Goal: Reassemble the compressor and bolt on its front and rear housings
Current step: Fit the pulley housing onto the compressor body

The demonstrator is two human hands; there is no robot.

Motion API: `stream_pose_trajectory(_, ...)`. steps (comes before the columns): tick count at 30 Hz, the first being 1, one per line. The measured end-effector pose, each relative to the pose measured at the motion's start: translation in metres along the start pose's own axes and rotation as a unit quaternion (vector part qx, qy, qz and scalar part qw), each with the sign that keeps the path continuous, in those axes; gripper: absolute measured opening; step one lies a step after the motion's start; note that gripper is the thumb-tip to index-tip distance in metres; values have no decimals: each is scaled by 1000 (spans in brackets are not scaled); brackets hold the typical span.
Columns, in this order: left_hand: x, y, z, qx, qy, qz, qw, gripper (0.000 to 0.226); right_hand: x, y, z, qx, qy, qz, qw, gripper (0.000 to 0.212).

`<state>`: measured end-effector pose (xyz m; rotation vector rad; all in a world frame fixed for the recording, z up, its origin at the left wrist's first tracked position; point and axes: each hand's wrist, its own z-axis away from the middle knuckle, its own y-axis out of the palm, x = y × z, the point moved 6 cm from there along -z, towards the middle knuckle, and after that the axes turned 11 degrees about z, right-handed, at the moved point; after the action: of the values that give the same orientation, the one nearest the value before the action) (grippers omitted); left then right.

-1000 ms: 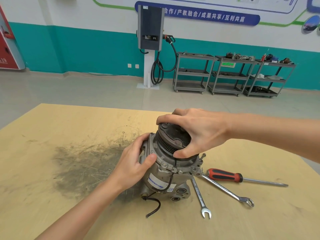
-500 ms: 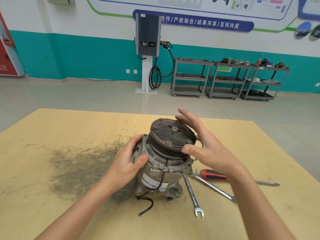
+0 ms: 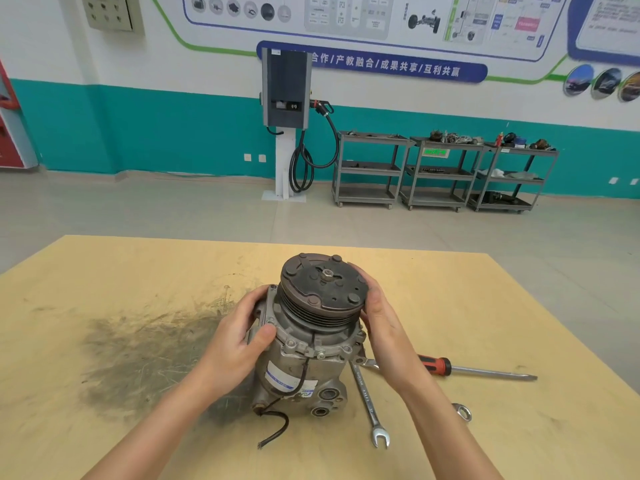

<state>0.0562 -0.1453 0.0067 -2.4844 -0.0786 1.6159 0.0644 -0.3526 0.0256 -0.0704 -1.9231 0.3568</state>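
A grey metal compressor stands tilted on the wooden table, its dark grooved pulley and clutch plate facing up and toward me. A black cable trails from its lower front. My left hand grips the housing flange on the compressor's left side. My right hand is pressed against the right rim of the pulley, fingers curled around it.
Two combination wrenches and a red-handled screwdriver lie on the table just right of the compressor, partly under my right forearm. A dark greasy smear covers the table to the left. Metal carts stand by the far wall.
My right hand left the top of the pulley, swung round to its right side and now holds the rim. The pulley face is uncovered. My left hand kept its hold.
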Motion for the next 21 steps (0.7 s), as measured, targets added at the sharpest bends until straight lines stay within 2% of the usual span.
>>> stream_pose_trajectory(7,-2,0,0,16,-1,-24,1000,82,-10,3,1,-23,14,10,1000,82)
stream_pose_trajectory(10,-1,0,0,15,-2,-27,1000,82,-25,6,7,-36,47,1,998,68)
stream_pose_trajectory(12,0,0,0,15,-4,-29,999,92,-30,9,9,-52,65,7,997,63)
stream_pose_trajectory(15,1,-1,0,15,-3,-39,999,110,-34,12,9,-81,78,0,994,70)
stream_pose_trajectory(18,-1,0,0,10,3,-45,999,111,-35,16,9,-95,69,-28,993,80)
stream_pose_trajectory(21,0,1,0,1,5,-54,999,114,-33,23,10,-101,45,-76,991,81)
